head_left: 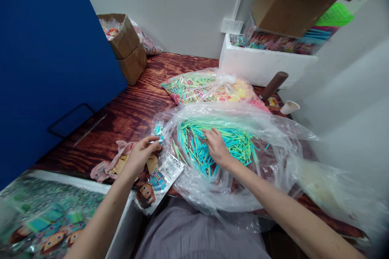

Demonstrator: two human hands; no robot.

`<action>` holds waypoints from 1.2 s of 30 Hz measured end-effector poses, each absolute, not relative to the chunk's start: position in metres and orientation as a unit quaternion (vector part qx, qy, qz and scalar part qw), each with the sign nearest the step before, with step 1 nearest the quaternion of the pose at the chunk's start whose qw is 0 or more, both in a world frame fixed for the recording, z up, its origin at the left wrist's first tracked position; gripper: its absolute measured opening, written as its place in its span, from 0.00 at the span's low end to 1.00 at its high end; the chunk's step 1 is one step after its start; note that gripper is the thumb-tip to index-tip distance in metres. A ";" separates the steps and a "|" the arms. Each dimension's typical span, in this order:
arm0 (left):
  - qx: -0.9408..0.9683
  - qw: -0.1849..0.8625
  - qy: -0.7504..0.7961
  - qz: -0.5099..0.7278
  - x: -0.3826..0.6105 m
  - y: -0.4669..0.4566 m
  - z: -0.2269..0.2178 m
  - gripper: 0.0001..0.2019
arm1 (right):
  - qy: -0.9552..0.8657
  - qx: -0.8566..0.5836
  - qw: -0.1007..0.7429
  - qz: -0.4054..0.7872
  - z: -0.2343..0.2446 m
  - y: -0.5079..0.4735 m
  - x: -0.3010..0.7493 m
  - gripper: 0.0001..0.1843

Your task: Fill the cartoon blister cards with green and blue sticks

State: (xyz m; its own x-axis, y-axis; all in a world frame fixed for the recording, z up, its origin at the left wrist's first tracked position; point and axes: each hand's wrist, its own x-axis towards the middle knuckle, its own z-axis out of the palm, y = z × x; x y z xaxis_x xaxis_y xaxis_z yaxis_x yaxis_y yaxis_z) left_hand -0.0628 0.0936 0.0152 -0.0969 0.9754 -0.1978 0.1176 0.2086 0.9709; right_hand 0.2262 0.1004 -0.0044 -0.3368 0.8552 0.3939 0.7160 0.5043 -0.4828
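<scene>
Picking among the blue and green sticks (235,142) seems the step in hand; drawing a few out would call for a light, precise pinch. They lie in an open clear bag (199,188) on the surface (112,123), around five o'clock from the view's centre. The right hand (218,148) reaches in palm down, forearm from four o'clock, fingers curled; whether its grip pinches a stick, I cannot tell. At eight o'clock, the left hand (142,157), wrist bent inward, appears to pinch a small packet (158,127) between thumb and fingers. A printed packet (164,180) lies at seven o'clock.
</scene>
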 end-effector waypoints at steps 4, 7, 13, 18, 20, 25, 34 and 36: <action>0.471 0.494 0.593 0.428 -0.060 0.087 0.013 0.28 | -0.698 -0.547 0.362 0.287 -0.002 0.074 0.226 0.10; 0.505 0.467 0.596 0.414 -0.051 0.084 0.007 0.23 | -0.633 -0.559 0.376 0.381 -0.008 0.058 0.228 0.10; 0.635 0.383 0.534 0.405 0.002 0.061 0.015 0.19 | -0.577 -0.528 0.411 0.468 -0.025 0.033 0.224 0.09; 0.809 0.224 0.413 0.354 0.059 0.032 0.005 0.31 | -0.613 -0.512 0.435 0.416 -0.033 0.011 0.217 0.09; 0.859 0.212 0.368 0.286 0.072 0.025 -0.005 0.33 | -0.615 -0.503 0.447 0.411 -0.034 0.007 0.215 0.13; 0.869 0.220 0.375 0.238 0.066 0.018 -0.010 0.30 | -0.622 -0.498 0.433 0.422 -0.034 0.003 0.217 0.16; 0.732 0.082 0.604 0.303 -0.024 0.000 -0.031 0.17 | -0.615 -0.540 0.425 0.386 -0.030 -0.006 0.220 0.11; 0.722 0.042 0.631 0.280 -0.032 -0.005 -0.040 0.19 | -0.613 -0.543 0.427 0.384 -0.033 -0.007 0.219 0.11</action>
State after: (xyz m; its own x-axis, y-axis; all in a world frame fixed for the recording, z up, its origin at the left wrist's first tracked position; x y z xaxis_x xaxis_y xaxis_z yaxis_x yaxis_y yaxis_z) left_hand -0.0320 -0.0051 -0.0395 0.0461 0.9351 0.3515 0.8877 -0.1996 0.4148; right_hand 0.2192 -0.0074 -0.0332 -0.0457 0.9932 0.1067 0.3383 0.1159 -0.9339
